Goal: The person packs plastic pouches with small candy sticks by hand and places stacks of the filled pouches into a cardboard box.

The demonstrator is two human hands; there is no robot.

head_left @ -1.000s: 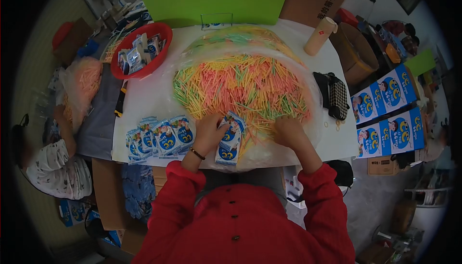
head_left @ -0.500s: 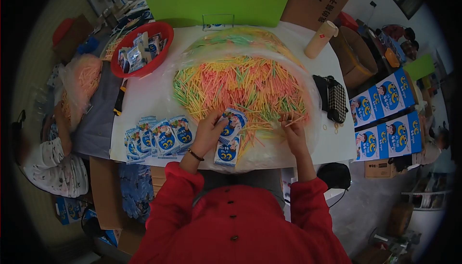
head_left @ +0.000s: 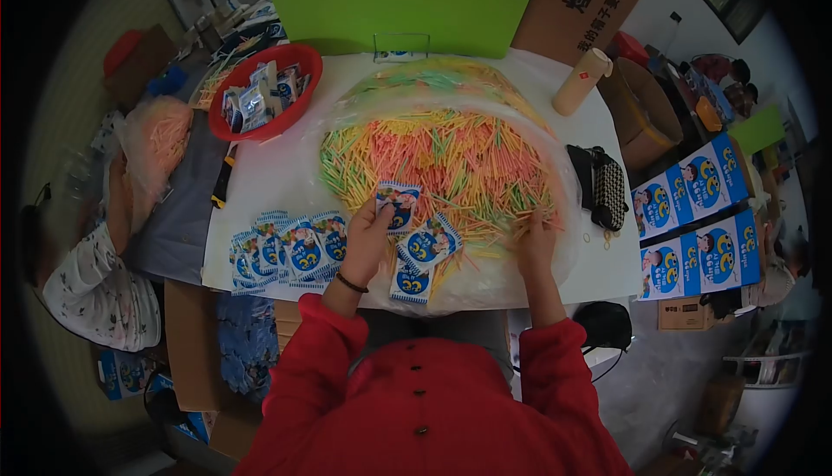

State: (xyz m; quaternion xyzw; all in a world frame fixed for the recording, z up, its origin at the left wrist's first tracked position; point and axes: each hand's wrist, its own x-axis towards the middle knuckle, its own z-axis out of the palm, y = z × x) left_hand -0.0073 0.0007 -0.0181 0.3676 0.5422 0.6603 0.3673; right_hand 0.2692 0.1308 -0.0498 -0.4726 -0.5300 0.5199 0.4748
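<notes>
A: Where to look first?

B: Centre of the frame. Left hand (head_left: 368, 238) with thumb and fingers pinching the left side of a small blue-and-white packet (head_left: 399, 204), above the left part of a heap of coloured sticks (head_left: 442, 155).

A: And the right hand (head_left: 537, 240)?

B: Right of centre, at the heap's lower right edge. Fingertips drawn together; cannot tell whether on sticks or on nothing.

A: More packets nearby?

B: Yes. Just below the held one, a tilted packet (head_left: 431, 243), apparently overlapping a lower packet (head_left: 411, 282). Lower left of the white table (head_left: 269, 168), an overlapping row of packets (head_left: 299, 246). Upper left, a red basket (head_left: 315, 94) of wrapped packs (head_left: 256, 105).

A: How to handle such things?

B: Packet: probably light, thin, soft and slick; best pinched at an edge or the striped end. Sticks: likely light, stiff and brittle; best held gently, mid-length, few at a time.
</notes>
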